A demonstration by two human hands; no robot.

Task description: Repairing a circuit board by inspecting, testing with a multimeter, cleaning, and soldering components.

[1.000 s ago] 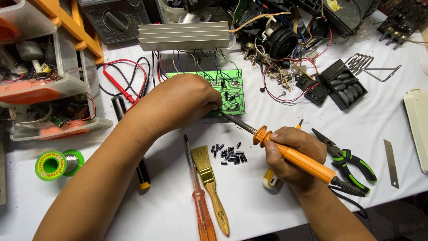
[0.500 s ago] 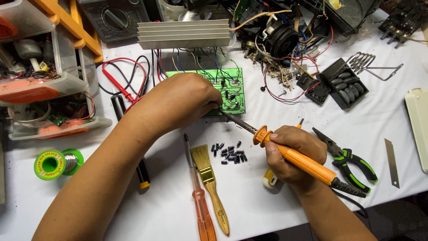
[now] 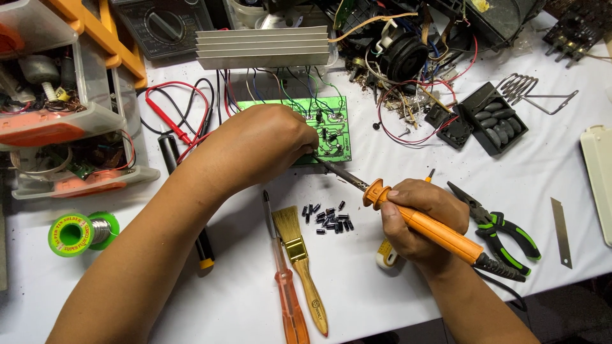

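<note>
My right hand grips an orange-handled soldering iron, its metal tip pointing up-left to the near edge of a green circuit board. My left hand rests over the board's left half, fingers pinched together at the board's lower edge right by the iron's tip; what they pinch is hidden. Wires run from the board toward a ribbed aluminium heat sink. A small pile of black components lies on the white table just below the board.
A brush and an orange screwdriver lie near the front edge. Green-handled pliers, a blade, a solder spool, red probes, a multimeter, plastic drawers and tangled parts surround the work area.
</note>
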